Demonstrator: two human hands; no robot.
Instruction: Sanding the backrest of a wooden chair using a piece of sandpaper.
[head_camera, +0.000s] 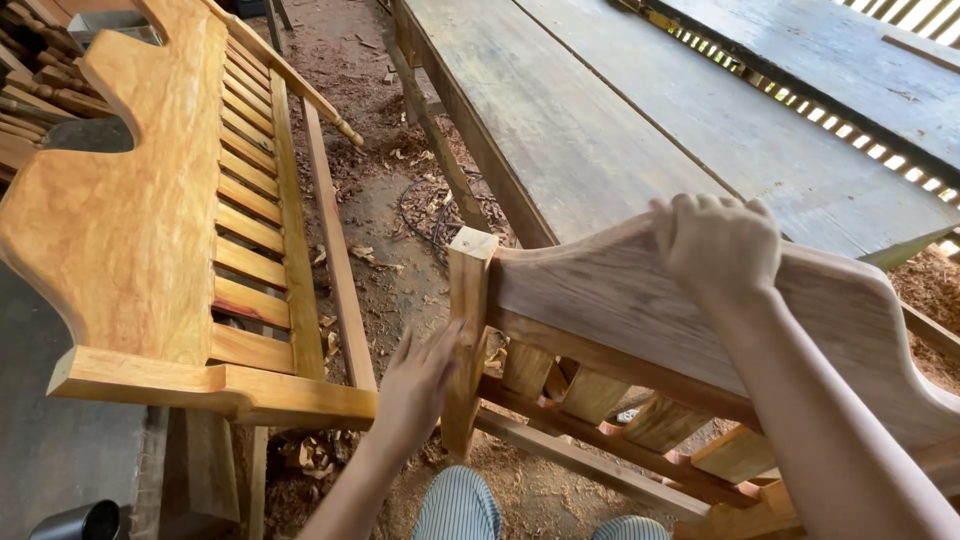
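Observation:
A pale, unfinished wooden bench back (600, 290) stands in front of me, with a curved top rail, a square corner post (468, 320) and slats below. My right hand (715, 240) grips the top edge of the curved rail from above. My left hand (420, 385) lies flat against the corner post, fingers spread. A second bench frame (150, 210) with an orange-brown finish and many slats stands to the left.
A long grey plank worktable (640, 110) runs behind the unfinished piece. The dirt floor (385, 230) carries wood shavings and a dark cable. Turned wooden spindles (30, 70) are stacked at the far left. My striped trouser knees (460, 505) show at the bottom.

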